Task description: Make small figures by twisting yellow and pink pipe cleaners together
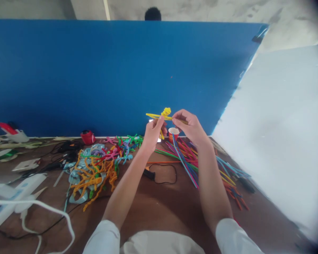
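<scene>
Yellow pipe cleaner (166, 112), partly coiled, held up above and slightly left of paper cup (173, 135). Left hand (152, 135) pinches it near coil, thumb against fingers; right hand (190, 127), right of cup, pinches its strand. Straight pipe cleaners (185, 161) nearer than cup and rightward; orange twisted ones (91, 181) well left on table (159, 204).

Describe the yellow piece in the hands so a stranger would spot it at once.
Find the big blue panel behind the table. In front of its lower edge, the left hand and right hand hold the yellow piece. Unlike the coloured stems lying on the table, it is held up and has a bunched, knobbly top with a thin part jutting left.
</scene>
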Motion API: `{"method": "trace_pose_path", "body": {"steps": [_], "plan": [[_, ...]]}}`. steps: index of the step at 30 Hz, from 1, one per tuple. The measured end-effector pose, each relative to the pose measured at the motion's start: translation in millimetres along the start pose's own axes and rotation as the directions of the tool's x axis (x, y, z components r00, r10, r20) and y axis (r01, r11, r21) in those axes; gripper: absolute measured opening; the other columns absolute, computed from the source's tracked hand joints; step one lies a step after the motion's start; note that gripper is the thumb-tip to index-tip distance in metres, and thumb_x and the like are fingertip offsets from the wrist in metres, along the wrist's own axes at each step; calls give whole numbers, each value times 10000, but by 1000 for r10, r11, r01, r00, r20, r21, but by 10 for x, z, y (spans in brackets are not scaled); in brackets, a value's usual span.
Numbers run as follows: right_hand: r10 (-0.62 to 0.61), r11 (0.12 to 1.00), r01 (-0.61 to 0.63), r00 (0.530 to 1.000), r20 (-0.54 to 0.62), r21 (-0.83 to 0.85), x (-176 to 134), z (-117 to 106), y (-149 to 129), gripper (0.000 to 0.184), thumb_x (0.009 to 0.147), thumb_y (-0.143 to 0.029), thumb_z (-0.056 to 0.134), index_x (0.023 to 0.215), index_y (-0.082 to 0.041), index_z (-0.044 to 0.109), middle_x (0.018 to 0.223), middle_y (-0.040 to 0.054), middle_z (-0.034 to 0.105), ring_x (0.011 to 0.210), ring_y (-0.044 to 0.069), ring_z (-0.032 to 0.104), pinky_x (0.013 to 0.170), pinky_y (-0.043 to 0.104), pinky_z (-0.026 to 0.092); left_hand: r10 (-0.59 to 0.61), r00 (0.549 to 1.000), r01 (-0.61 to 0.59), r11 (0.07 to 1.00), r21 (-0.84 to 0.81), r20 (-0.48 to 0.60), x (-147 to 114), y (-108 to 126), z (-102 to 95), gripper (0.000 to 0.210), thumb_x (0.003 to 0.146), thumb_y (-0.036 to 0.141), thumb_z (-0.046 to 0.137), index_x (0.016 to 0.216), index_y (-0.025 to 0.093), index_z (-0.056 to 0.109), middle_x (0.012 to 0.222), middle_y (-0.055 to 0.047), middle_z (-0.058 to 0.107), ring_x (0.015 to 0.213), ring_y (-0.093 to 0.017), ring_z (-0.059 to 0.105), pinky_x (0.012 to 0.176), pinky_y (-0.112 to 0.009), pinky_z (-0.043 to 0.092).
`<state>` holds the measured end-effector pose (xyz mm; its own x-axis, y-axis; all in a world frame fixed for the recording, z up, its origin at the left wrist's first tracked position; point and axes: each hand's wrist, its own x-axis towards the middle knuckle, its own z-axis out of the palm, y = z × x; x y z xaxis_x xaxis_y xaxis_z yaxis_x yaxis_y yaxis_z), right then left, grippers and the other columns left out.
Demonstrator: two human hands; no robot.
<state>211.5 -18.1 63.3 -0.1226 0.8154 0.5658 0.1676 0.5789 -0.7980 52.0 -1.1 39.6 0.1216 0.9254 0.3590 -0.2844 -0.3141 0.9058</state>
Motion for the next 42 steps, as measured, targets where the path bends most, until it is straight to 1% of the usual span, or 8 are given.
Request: {"method": "trace_pose_path", "body": {"steps": [5, 11, 13, 20, 26, 33, 37, 42], "plan": [[-14, 1000, 13, 999, -38, -16, -4, 10, -10, 178, 847, -361, 689, 888, -197, 634, 726, -21, 576, 594, 87, 478, 525, 221, 407, 6, 991, 5, 996, -88, 131, 4, -14, -14, 376, 931, 540, 537, 910, 168, 594, 620, 1, 635, 519, -100, 588, 531, -230, 435], [-87, 996, 87, 965, -248, -10, 53, 57, 65, 111, 816, -292, 690, 830, -186, 659, 691, -14, 612, 606, 106, 542, 526, 233, 414, -17, 962, 42, 995, -86, 271, -35, 1, -4, 386, 924, 487, 557, 1133, 164, 526, 678, -12, 698, 574, -131, 658, 575, -233, 486], [-92, 996, 92, 959, -269, -12, 66, 72, 87, 99, 805, -278, 691, 831, -184, 676, 714, -6, 644, 629, 114, 577, 554, 242, 440, -7, 959, 31, 996, -79, 284, -38, -1, -5, 408, 927, 484, 554, 1173, 160, 512, 689, -19, 707, 593, -139, 676, 572, -231, 487], [-47, 998, 38, 976, -211, -44, 49, 48, 73, 116, 780, -257, 702, 857, -171, 717, 713, 3, 674, 643, 121, 595, 562, 244, 434, -26, 969, 66, 986, -155, 248, 9, -36, -25, 310, 899, 430, 569, 1067, 182, 490, 669, 0, 692, 551, -140, 656, 548, -239, 481], [-48, 996, 38, 989, -140, -75, 44, 37, 43, 110, 772, -249, 712, 840, -164, 724, 775, 19, 708, 686, 129, 613, 596, 251, 449, -32, 986, 72, 966, -249, 163, 32, -58, -3, 199, 817, 245, 563, 988, 184, 481, 709, 18, 665, 601, -126, 647, 614, -253, 490], [-74, 995, 64, 989, -128, -82, 54, 36, 91, 99, 770, -233, 720, 843, -166, 725, 813, 19, 730, 733, 137, 652, 652, 254, 477, -5, 994, 47, 923, -382, 109, 13, -34, 59, 178, 773, 154, 571, 875, 204, 434, 596, 88, 448, 503, -69, 495, 557, -209, 417], [-80, 995, 73, 991, -111, -68, 57, 66, 108, 138, 779, -277, 735, 864, -170, 718, 828, 23, 737, 746, 147, 667, 671, 266, 497, -40, 996, 69, 917, -392, 83, 26, -46, 81, 188, 843, 283, 651, 838, 190, 487, 594, 81, 390, 494, -54, 417, 517, -192, 379], [-128, 986, 114, 986, -112, -118, 61, 89, 114, 113, 803, -269, 717, 857, -171, 712, 845, 28, 741, 771, 152, 683, 698, 270, 517, -34, 998, 47, 957, -286, 49, 30, -59, 77, 380, 859, 507, 676, 778, 190, 482, 604, 70, 377, 493, -48, 427, 484, -186, 353]]}}
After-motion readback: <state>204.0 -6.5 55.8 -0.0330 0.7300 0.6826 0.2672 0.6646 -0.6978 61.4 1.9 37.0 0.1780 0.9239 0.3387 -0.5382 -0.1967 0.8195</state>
